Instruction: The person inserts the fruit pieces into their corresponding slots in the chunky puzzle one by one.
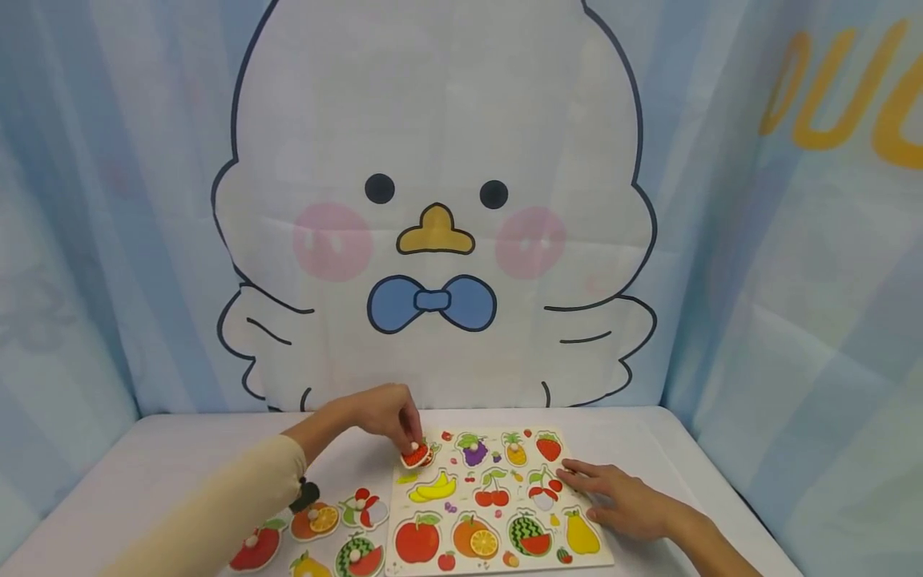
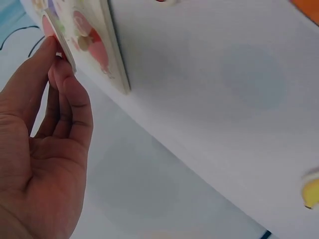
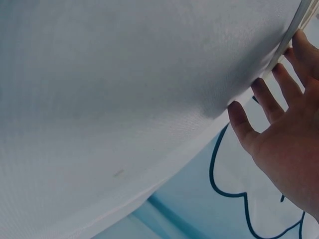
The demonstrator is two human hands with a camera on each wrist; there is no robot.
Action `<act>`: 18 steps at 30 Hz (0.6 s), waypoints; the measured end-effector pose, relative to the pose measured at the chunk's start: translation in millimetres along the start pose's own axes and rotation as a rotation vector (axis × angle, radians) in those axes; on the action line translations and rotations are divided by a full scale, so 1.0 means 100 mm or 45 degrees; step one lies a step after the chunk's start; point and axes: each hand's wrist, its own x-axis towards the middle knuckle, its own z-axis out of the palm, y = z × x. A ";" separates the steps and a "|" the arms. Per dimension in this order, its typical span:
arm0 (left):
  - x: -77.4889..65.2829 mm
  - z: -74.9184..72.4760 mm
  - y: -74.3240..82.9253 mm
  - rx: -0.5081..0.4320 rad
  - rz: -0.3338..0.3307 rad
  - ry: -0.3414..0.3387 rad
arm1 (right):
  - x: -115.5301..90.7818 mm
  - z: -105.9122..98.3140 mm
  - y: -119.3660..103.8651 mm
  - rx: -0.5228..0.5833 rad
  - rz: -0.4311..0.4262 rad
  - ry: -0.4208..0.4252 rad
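My left hand [image 1: 389,417] pinches a red strawberry piece [image 1: 415,457] with a white rim, between thumb and fingertips. It holds the piece tilted over the upper left corner of a white fruit puzzle board [image 1: 472,519]. In the left wrist view, the piece [image 2: 61,47] stands on edge in front of a red knobbed piece [image 2: 91,42] in the board's corner. The grape [image 1: 473,450] and pineapple [image 1: 515,450] pieces lie in the top row. At the board's right edge rests my right hand [image 1: 623,498], fingers extended, their tips against the edge in the right wrist view.
Loose knobbed pieces lie left of the board: an apple [image 1: 257,548], an orange [image 1: 314,521], a watermelon [image 1: 358,557], a pear [image 1: 308,566] and a red-and-white fruit [image 1: 364,510]. A banana piece [image 2: 311,191] shows in the left wrist view. A printed curtain [image 1: 433,361] hangs behind the table.
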 end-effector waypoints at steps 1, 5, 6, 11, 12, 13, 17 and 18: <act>0.03 0.01 0.02 0.005 -0.005 0.003 | 0.00 0.00 -0.01 0.002 -0.001 -0.001; 0.18 0.05 0.12 0.029 -0.007 0.009 | -0.01 -0.01 -0.02 0.008 0.002 -0.003; 0.22 0.06 0.15 0.032 -0.006 0.008 | -0.02 -0.01 -0.02 0.010 0.009 -0.007; 0.38 0.11 0.26 0.047 0.018 -0.003 | -0.03 -0.02 -0.04 0.013 0.000 -0.015; 0.42 0.12 0.28 0.049 0.025 -0.006 | -0.03 -0.02 -0.04 0.015 0.002 -0.016; 0.45 0.13 0.31 0.053 0.027 -0.007 | -0.03 -0.02 -0.04 0.019 0.005 -0.016; 0.57 0.15 0.41 0.044 0.037 -0.015 | -0.03 -0.02 -0.04 0.024 0.027 -0.016; 0.60 0.16 0.44 0.043 0.037 -0.014 | -0.03 -0.02 -0.04 0.022 0.032 -0.015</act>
